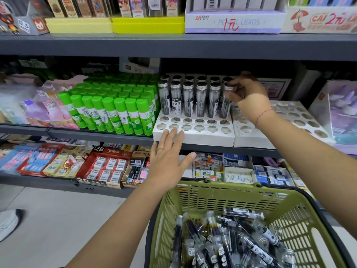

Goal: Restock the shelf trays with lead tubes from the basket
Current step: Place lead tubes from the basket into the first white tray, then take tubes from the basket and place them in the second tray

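A white shelf tray [195,137] with round holes holds rows of upright clear lead tubes [188,98] with silver caps; its two front rows of holes are bare. My right hand [248,97] pinches the cap of the rightmost lead tube [225,101], which stands in the tray's front filled row. My left hand [168,159] is flat with straight fingers, fingertips touching the tray's front left edge. A second white tray [301,117] to the right shows only bare holes. Below, the green basket [212,192] holds several loose lead tubes [231,240].
Green glue sticks [114,109] stand packed left of the tray. Eraser boxes [108,165] and small cartons fill the shelf below. The upper shelf carries a pencil leads box [234,23]. A shoe [7,223] shows on the floor at left.
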Motion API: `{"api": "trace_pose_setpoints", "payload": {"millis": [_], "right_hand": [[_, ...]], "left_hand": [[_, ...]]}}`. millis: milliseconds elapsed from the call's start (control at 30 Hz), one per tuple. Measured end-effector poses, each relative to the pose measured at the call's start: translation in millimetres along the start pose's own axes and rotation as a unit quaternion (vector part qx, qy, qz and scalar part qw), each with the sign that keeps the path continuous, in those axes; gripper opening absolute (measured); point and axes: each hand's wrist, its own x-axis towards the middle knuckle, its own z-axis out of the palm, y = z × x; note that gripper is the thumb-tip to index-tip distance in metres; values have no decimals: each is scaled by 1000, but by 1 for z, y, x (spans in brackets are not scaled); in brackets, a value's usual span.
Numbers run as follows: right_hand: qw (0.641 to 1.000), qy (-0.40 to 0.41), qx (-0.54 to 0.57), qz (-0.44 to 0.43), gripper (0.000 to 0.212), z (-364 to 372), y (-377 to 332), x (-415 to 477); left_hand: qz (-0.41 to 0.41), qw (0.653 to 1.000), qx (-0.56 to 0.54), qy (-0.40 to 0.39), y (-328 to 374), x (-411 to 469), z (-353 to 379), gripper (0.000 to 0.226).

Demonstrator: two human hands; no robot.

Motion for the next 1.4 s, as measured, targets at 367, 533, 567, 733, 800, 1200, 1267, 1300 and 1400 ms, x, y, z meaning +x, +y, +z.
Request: {"api": "trace_pose_setpoints", "payload": {"millis": [367, 533, 567, 733, 800, 1200, 1267, 1300, 1400], "right_hand": [[997, 54, 23, -49, 39, -8, -25, -77], [983, -151, 92, 46, 30, 39, -1, -214], [959, -250, 76, 109, 37, 53, 15, -241], [839, -448, 53, 304, 58, 89, 77, -324], [824, -452, 57, 336, 64, 97, 84, -338], [837, -490, 6, 245, 76, 123, 76, -369], [845, -485, -59, 217, 86, 124, 79, -372], [848, -478, -105, 201, 94, 125, 80, -373], [839, -470, -137, 240, 109, 129, 78, -376]], "left_hand": [[-20, 999, -46, 15, -9, -32, 10, 70], [-160, 982, -93, -48, -47, -88, 64, 73], [-180, 974, -120, -68, -53, -101, 75, 76], [-242, 955, -171, -24, -53, -137, 105, 75], [-246, 954, -171, -4, -52, -136, 106, 72], [-223, 962, -157, 24, -62, -130, 116, 65], [-217, 963, -153, 29, -63, -130, 117, 64], [-215, 964, -152, 31, -63, -130, 117, 63], [-208, 966, -150, 32, -63, -130, 118, 61]]}}
